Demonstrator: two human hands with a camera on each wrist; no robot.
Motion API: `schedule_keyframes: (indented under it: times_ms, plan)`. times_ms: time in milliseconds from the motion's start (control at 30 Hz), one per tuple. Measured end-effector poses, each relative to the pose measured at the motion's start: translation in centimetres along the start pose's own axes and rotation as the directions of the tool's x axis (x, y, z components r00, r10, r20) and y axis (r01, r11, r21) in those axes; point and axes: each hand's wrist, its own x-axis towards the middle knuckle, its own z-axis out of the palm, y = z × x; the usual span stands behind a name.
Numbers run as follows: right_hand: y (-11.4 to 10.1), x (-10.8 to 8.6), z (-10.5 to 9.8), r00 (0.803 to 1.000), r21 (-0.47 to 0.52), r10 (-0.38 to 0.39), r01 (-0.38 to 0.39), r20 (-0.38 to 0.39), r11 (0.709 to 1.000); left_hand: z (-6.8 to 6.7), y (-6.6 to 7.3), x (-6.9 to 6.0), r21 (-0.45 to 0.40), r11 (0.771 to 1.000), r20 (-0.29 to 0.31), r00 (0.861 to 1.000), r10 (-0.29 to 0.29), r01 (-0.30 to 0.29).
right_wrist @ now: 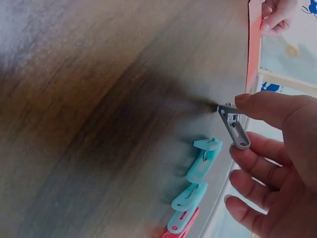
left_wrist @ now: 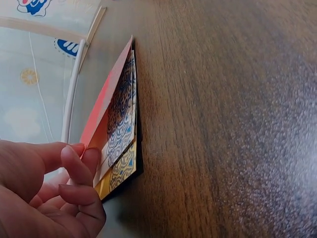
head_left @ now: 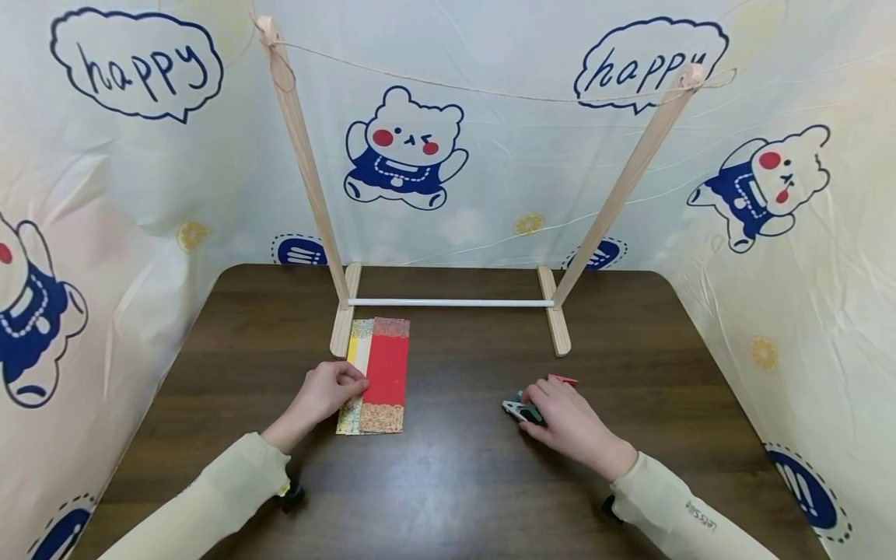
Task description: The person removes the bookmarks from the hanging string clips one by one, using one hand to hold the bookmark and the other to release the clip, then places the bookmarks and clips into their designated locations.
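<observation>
My left hand [head_left: 329,393] pinches the left edge of a red card [head_left: 386,362] with patterned bands at its ends. That card overlaps a pale card [head_left: 362,354] and a yellow card [left_wrist: 121,171], both with patterned ends; in the left wrist view its held edge is raised off them. Between thumb and fingers of my right hand [head_left: 570,416] is a grey clothespin [right_wrist: 234,126], just above the table. Beside that hand lie teal clothespins [right_wrist: 203,161] and a red clothespin [right_wrist: 183,225], mostly hidden by the hand in the head view.
Behind the cards stands a wooden frame with a left post [head_left: 304,155], a right post [head_left: 630,179] and a white rod [head_left: 451,302] low between them. A string [head_left: 434,80] runs between the post tops. Printed cloth [head_left: 490,179] hangs around the brown table [head_left: 448,498].
</observation>
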Motion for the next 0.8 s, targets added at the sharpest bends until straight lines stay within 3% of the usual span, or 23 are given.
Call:
schedule_keyframes:
  times_ms: [533,800]
  plan:
    - [-0.2,0.3,0.7,0.995,-0.092,-0.058,0.066,0.086,0.994,-0.1,-0.1,0.1,0.002,1.000,0.009,1.000,-0.030,0.030]
    - [-0.2,0.3,1.2,0.994,-0.105,-0.073,0.082,0.087,0.991,0.1,0.2,-0.4,0.029,0.999,-0.014,0.999,0.032,-0.031]
